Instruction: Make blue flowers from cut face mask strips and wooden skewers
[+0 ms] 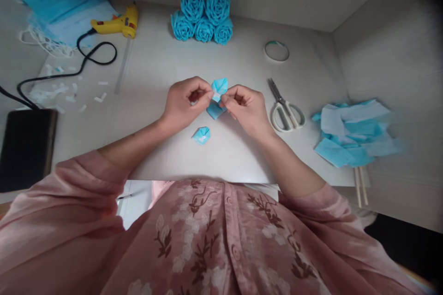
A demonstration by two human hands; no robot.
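Blue petal-like piece (219, 86) pinched between two bare hands at a pale worktop (148, 67)

Seen from the head camera, a person in a pink floral shirt (211, 239) works at the middle of the worktop. The left hand (187, 101) has thumb and forefinger closed on the left edge of the petal-like piece; the right hand (246, 107) pinches its lower right corner, the fingers together. The piece is held up between the fingertips, its top folded to a blunt peak, with a paler patch low on its face. A darker blue strip (215, 111) shows just beneath; whether it is joined to the piece cannot be told.

Nearer the body, a similar folded piece (201, 135) lies on the worktop, apart from both hands. Beyond the hands stands a cluster of five blue rosettes (204, 31). White-handled scissors (283, 106) lie beside the right hand, and a yellow glue gun (122, 25) lies at the far left.

The step in hand looks like folding or shaping the piece. The next move, by this judgement, calls for a steady left pinch while the right fingers tuck and press the lower corner flat.
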